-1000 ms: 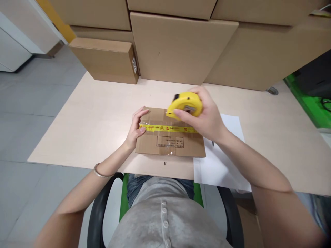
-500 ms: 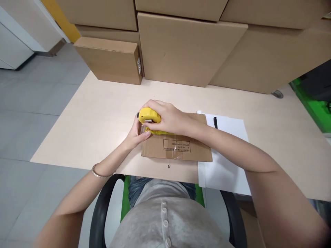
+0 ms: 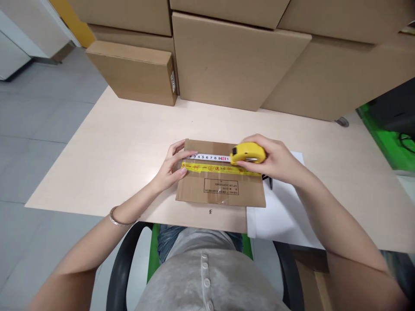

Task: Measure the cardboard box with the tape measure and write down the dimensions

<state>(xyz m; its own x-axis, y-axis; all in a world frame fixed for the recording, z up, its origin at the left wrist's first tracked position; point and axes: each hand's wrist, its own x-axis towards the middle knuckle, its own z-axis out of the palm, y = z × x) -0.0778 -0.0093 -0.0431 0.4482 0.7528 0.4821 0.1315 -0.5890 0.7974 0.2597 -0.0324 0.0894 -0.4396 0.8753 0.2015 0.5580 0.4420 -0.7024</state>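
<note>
A small cardboard box (image 3: 191,188) lies flat on the table in front of me, with a yellow printed strip of sticky tape (image 3: 223,169) across its top. My right hand (image 3: 277,160) is closed around a yellow tape measure (image 3: 249,151) near the box's right side. Its white blade (image 3: 209,157) is pulled out across the box top, just beyond the 10 mark. At the left edge of the box, my left hand (image 3: 168,170) pins the blade's end with its fingers and rests its thumb on the box. Those fingertips cover the blade's tip.
White paper (image 3: 285,216) lies partly under the box on the right, with a black pen (image 3: 271,183) on it. Large cardboard boxes (image 3: 233,65) stand along the back of the table (image 3: 113,142), and a smaller carton (image 3: 136,77) leans there on the left.
My right hand has moved right with the tape measure, drawing the blade out over the box. My left hand has stayed at the left edge.
</note>
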